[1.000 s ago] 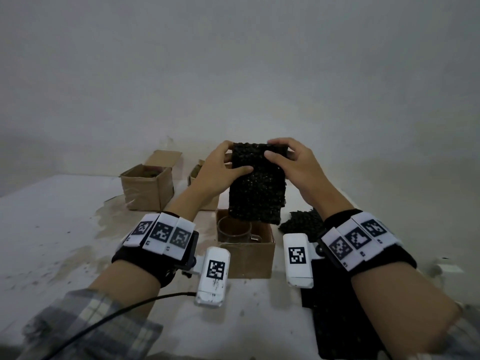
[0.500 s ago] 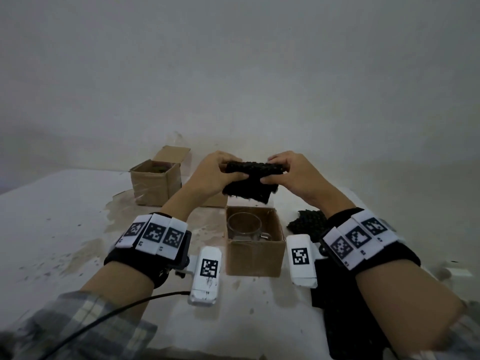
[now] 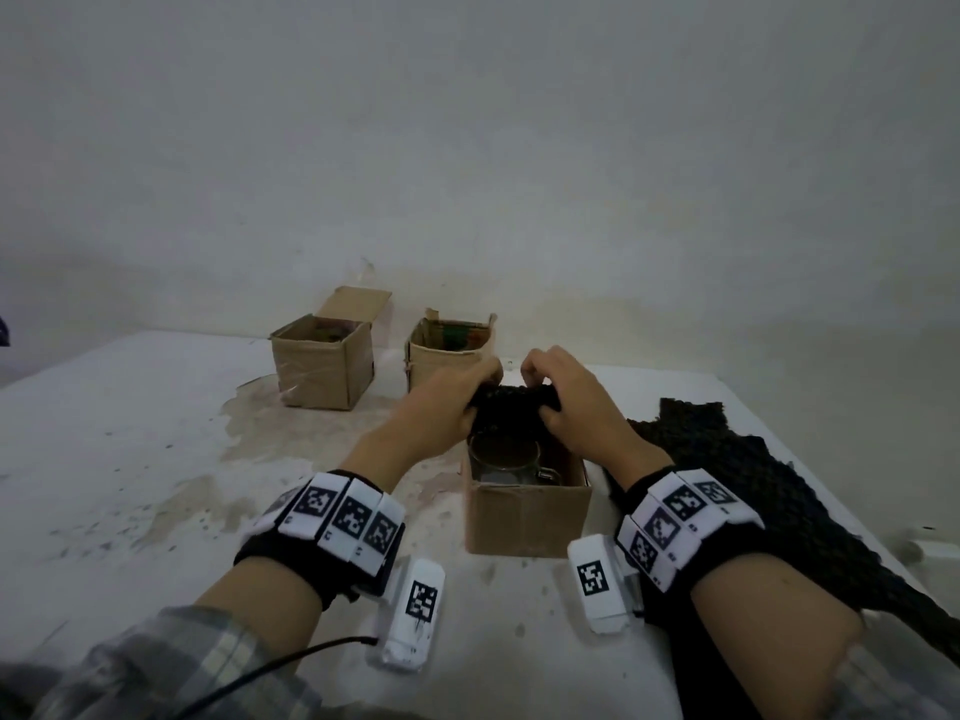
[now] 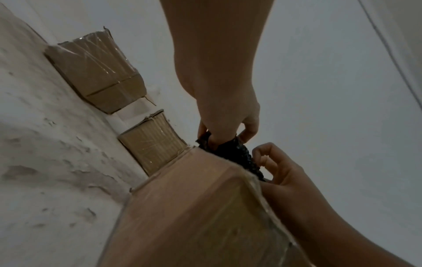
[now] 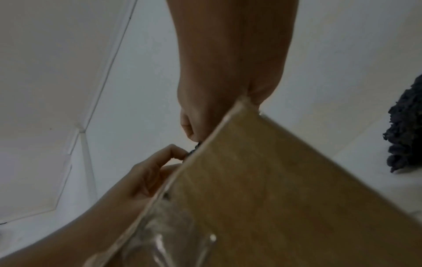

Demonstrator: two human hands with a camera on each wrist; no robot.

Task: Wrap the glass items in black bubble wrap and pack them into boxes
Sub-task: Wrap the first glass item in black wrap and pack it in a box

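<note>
Both hands, left hand (image 3: pixel 451 402) and right hand (image 3: pixel 569 402), have fingers pinching a folded bubble wrap piece (image 3: pixel 511 413) over the near box's (image 3: pixel 527 517) far side. Bare glass mug (image 3: pixel 506 459) sits inside, unwrapped. Two boxes beyond: contents unclear. Packing looks early.

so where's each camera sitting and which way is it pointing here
Head: worn on the head, looking forward and down at the table; shows both forearms, left hand and right hand gripping the bubble wrap over the near box with its glass mug.
Left wrist: low beside the near box, looking along the left hand to the far boxes.
Right wrist: low, looking along the right hand past the box wall.
Shared: all three show both hands and the near box.
</note>
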